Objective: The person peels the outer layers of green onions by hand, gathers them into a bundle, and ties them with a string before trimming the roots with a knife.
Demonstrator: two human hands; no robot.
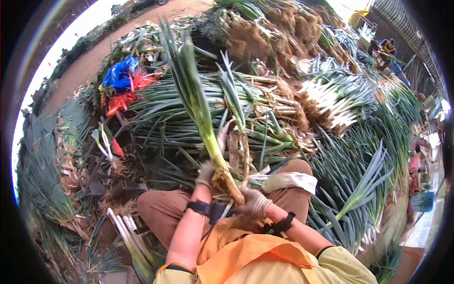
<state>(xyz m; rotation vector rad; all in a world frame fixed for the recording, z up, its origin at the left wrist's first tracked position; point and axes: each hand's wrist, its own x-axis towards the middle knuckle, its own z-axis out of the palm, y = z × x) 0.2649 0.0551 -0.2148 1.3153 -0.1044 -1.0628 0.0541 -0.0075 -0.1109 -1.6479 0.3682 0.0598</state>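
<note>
A large green onion stands tilted in front of me, its leaves pointing up and away and its brown root end low over my lap. My left hand, in a pale glove, is closed around the lower stalk. Also gloved, my right hand is closed at the root end; its fingertips are partly hidden. A loose outer leaf, green at the top with a dry brown strip below, hangs beside the stalk and runs down to my right hand. Dark bands wrap both wrists.
Piled green onions lie just ahead, with cleaned white-stalked ones beyond and more on the right. A blue and red plastic bag is at left. White plastic covers my right knee. Another person is at far right.
</note>
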